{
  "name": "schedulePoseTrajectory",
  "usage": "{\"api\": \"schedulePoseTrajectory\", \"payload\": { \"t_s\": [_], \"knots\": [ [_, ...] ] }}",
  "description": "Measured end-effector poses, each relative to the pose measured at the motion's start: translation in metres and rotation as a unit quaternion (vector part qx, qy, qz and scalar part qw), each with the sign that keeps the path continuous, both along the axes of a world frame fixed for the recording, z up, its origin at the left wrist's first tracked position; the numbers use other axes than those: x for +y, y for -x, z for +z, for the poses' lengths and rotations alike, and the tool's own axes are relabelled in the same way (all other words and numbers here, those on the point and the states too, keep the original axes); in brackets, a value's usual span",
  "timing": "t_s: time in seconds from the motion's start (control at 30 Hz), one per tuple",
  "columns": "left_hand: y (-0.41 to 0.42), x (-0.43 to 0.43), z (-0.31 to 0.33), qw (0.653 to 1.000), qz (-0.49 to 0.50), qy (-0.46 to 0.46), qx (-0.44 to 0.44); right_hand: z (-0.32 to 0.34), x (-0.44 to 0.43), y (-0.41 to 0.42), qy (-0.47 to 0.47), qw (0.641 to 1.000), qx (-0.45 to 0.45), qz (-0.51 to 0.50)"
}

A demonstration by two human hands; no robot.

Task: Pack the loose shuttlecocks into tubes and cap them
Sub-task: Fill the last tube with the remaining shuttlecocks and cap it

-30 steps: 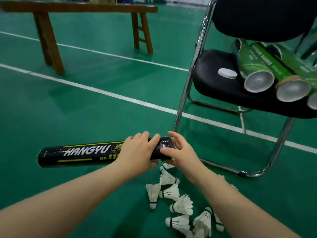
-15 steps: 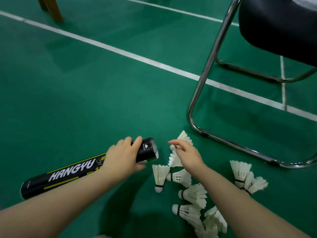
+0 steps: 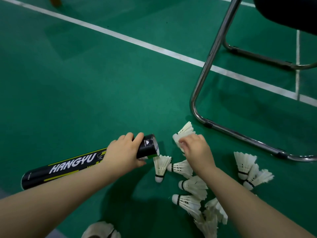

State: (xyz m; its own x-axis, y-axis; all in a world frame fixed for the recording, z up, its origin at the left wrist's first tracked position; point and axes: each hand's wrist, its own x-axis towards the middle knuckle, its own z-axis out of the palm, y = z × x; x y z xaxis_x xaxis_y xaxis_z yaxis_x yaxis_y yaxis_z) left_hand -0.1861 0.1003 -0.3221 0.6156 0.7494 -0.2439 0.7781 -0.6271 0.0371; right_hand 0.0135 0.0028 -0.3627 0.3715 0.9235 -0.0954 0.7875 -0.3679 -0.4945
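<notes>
My left hand [image 3: 124, 152] grips a long black tube [image 3: 68, 166] marked HANGYU near its open mouth, which points right and slightly up. To the right of that mouth, my right hand [image 3: 197, 150] pinches a white shuttlecock [image 3: 184, 132] just above the floor, feathers pointing up and away. Several loose white shuttlecocks [image 3: 187, 186] lie scattered on the green floor below and right of my hands, with two more [image 3: 247, 166] further right. No cap is visible.
A chrome chair frame [image 3: 205, 69] stands at the right, its base rail running along the floor just beyond the shuttlecocks. White court lines cross the green floor [image 3: 85, 83]. A shoe tip [image 3: 101, 230] shows at the bottom edge.
The view has tilted down, dropping the bench and chair seat out of sight. My right hand left the tube's mouth and closed on a shuttlecock from the pile.
</notes>
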Motion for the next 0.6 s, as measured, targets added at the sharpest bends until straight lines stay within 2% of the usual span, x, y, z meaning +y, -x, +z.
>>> {"api": "schedulePoseTrajectory", "payload": {
  "t_s": [0.07, 0.17, 0.2, 0.3, 0.43, 0.6],
  "knots": [
    [0.002, -0.001, 0.0, 1.0, 0.007, 0.003, -0.006, 0.014, 0.002, 0.004, -0.078, 0.988, 0.081, -0.109],
    [0.003, -0.003, 0.001, 1.0, 0.012, 0.004, -0.018, 0.038, 0.005, 0.023, -0.146, 0.921, 0.287, -0.219],
    [0.003, -0.004, 0.002, 1.0, 0.012, 0.004, -0.019, 0.044, 0.006, 0.03, -0.141, 0.909, 0.332, -0.211],
    [0.003, -0.008, 0.004, 1.0, 0.012, 0.002, -0.025, 0.048, 0.005, 0.052, -0.091, 0.908, 0.388, -0.131],
    [0.005, -0.012, 0.006, 0.999, 0.016, -0.001, -0.036, 0.042, 0.007, 0.068, -0.025, 0.905, 0.414, -0.096],
    [0.009, -0.017, 0.003, 0.999, 0.008, 0.006, -0.039, 0.041, 0.009, 0.079, 0.091, 0.874, 0.476, -0.05]
  ]
}}
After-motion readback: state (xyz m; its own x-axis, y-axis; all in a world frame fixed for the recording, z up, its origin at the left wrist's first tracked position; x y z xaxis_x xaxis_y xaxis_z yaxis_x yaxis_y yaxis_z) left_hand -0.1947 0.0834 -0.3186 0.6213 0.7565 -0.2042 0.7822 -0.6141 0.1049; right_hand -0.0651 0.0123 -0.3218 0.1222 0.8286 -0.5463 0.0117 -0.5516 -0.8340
